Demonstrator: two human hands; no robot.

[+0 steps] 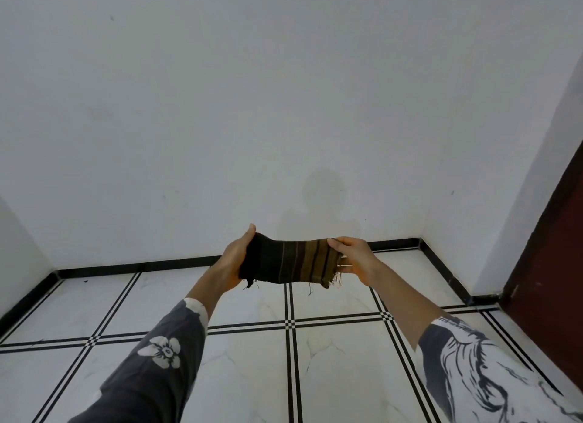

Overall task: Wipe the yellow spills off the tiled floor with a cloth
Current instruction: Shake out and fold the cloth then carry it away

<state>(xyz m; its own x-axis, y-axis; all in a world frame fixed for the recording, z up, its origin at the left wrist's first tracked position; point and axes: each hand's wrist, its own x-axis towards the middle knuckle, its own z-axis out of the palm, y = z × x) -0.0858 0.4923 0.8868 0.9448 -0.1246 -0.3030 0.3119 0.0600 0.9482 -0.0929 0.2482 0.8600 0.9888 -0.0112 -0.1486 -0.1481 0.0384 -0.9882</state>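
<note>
Sideways, both hands (pixel 235 258) grip the cloth (pixel 291 262) (stripes upright).

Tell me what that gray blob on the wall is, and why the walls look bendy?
Head view: the blob is the person's shadow on the wall, so light likely comes from behind; the wide lens bends the wall edges; the cloth and floor lines look sharp.

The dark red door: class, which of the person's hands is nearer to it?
Right. The right hand grips the striped end of the cloth, on the side towards the door; the left hand holds the dark end, farther from it.
</note>
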